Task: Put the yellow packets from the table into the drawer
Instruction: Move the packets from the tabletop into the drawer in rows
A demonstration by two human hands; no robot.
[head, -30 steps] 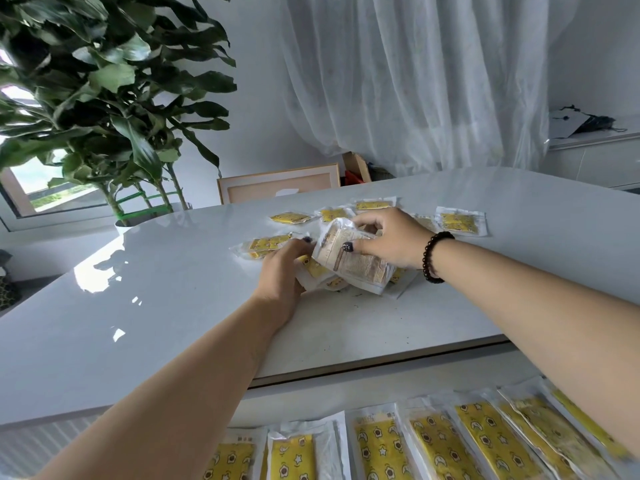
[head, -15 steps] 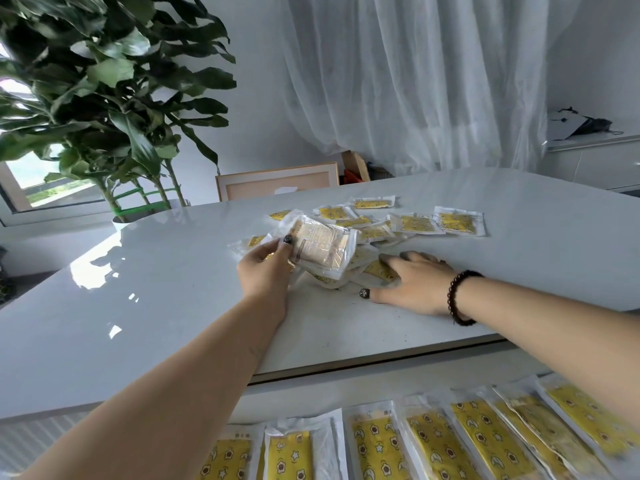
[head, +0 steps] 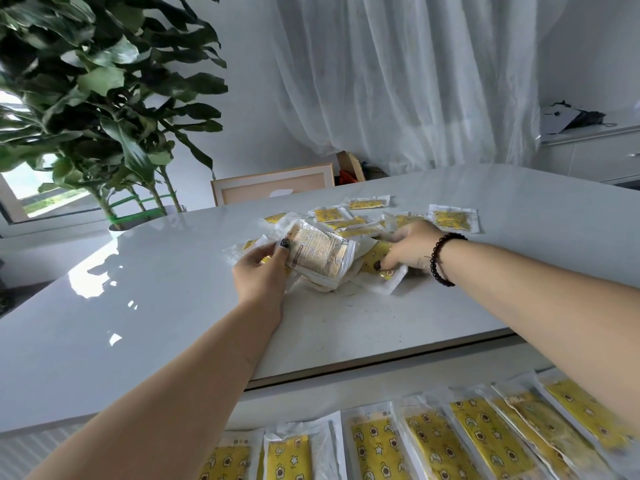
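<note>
Several yellow packets (head: 452, 220) in clear wrappers lie scattered on the white table (head: 145, 306). My left hand (head: 259, 271) grips a stack of packets (head: 320, 254), its printed back side facing me, just above the table. My right hand (head: 410, 249), with a dark bead bracelet on the wrist, pinches another yellow packet (head: 375, 259) out of the pile right beside the stack. Below the table's front edge the open drawer (head: 311, 393) holds a row of several yellow packets (head: 377, 452) lying side by side.
A big leafy plant (head: 97, 98) stands behind the table's left end. A wooden frame (head: 273, 183) leans behind the table. White curtains hang at the back, and a white cabinet (head: 588, 157) stands at the far right.
My left hand has kept the stack and tilted it a little. My right hand slid from the table's near side back into the pile and took hold of a packet.
</note>
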